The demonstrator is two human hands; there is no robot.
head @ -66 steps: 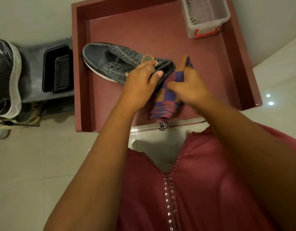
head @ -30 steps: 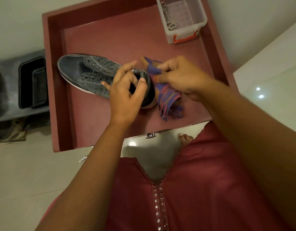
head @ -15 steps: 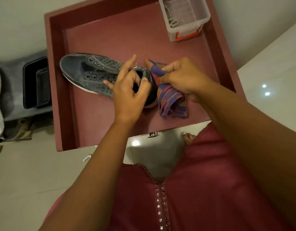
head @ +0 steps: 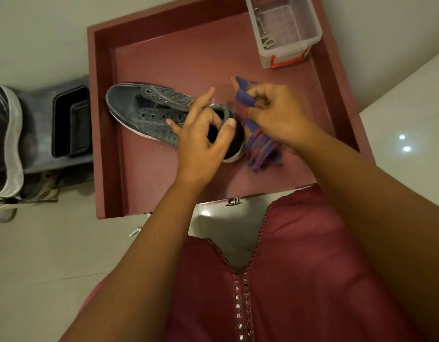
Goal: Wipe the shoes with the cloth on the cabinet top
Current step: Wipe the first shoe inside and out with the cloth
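On the maroon cabinet top (head: 169,183) the grey shoe (head: 149,112) lies lengthwise, toe pointing left and heel right. The left hand (head: 201,144) curls thumb and fingers (head: 214,119) round its heel collar. Just right of the heel, the right hand (head: 275,114) pinches the striped cloth (head: 259,141).

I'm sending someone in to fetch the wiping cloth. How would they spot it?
Look at the dark red cabinet top with its raised rim. By the heel of the grey shoe lying there, the right hand pinches the cloth. It is the only soft thing there, purple with orange stripes.
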